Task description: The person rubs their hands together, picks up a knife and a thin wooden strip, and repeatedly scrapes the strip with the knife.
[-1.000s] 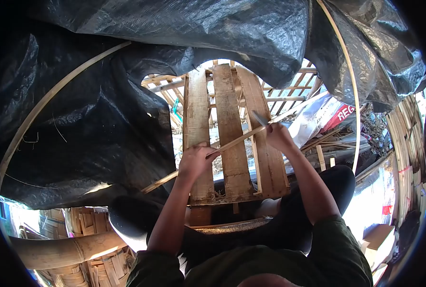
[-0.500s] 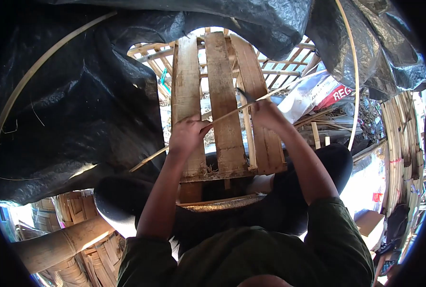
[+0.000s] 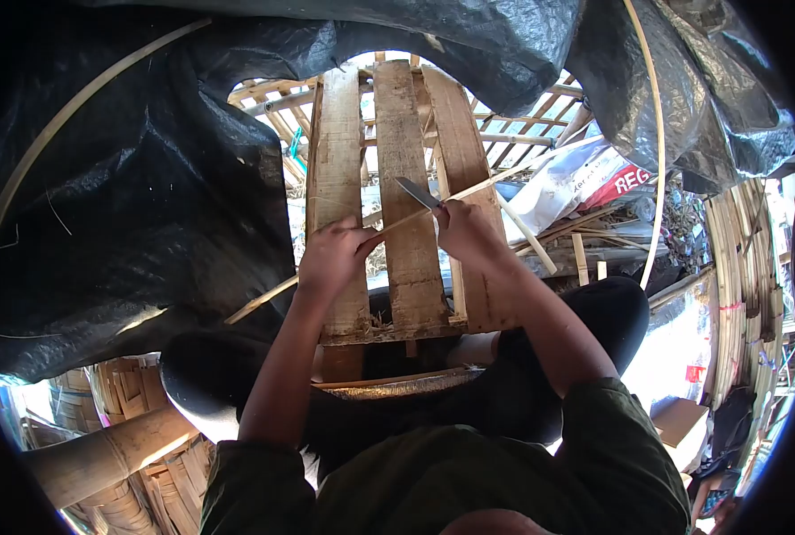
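A long thin bamboo strip runs slantwise across the wooden boards, from lower left to upper right. My left hand is closed around it over the left board, and its end sticks out below the wrist. In my right hand, closed on the handle, is a knife. Its blade points up and to the left, crossing over the middle board with its flat side showing. The blade's base lies at the strip, just in front of my right fingers; whether the edge cuts into it I cannot tell.
Black plastic sheeting hangs at the left and overhead. A white and red sack and loose sticks lie beyond my right hand. Split bamboo lengths stand at the right. A thick bamboo pole is at lower left.
My right hand has come closer to my left, and the knife blade has swung left and turned its flat side into view. My left hand keeps its hold on the strip.
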Action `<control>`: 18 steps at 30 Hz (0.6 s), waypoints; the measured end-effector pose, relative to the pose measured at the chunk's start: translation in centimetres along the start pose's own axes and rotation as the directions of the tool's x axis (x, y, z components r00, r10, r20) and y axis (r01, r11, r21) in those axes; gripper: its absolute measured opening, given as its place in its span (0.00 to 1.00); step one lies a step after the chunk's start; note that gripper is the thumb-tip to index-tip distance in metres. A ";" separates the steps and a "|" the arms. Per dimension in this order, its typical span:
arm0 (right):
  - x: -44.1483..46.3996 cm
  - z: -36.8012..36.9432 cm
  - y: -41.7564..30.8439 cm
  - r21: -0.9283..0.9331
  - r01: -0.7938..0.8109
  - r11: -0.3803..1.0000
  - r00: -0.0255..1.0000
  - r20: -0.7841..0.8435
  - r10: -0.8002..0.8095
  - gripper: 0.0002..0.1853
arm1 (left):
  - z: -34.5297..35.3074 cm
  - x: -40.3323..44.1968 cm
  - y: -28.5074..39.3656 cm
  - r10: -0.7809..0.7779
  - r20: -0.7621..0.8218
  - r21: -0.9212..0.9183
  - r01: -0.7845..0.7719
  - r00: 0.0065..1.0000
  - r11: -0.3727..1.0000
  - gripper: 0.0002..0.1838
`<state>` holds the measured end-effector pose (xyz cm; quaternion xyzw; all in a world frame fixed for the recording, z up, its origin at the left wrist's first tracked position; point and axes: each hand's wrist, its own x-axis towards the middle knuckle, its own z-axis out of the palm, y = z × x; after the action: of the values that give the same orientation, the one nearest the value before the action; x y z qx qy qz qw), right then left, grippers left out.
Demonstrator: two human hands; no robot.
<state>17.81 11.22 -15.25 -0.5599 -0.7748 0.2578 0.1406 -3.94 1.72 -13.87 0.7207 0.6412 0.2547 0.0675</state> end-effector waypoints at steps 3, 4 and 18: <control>2.4 -1.2 2.5 -0.020 -0.012 1.000 0.999 0.044 0.013 0.16 | -0.6 0.2 0.2 -0.042 0.038 -0.014 0.043 0.998 0.999 0.12; 2.7 -1.9 2.9 -0.040 -0.010 0.999 1.000 0.017 0.011 0.17 | -0.5 0.1 0.1 -0.035 0.014 -0.016 0.035 0.999 0.999 0.11; 2.7 -2.2 3.3 -0.053 -0.062 0.997 0.998 0.002 0.062 0.18 | 0.4 0.2 -0.1 -0.205 -0.053 0.328 0.211 0.977 0.921 0.47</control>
<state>20.62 15.02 -15.47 -0.5868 -0.7638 0.2424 0.1161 -3.90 2.00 -14.20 0.6474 0.7483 0.1408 -0.0341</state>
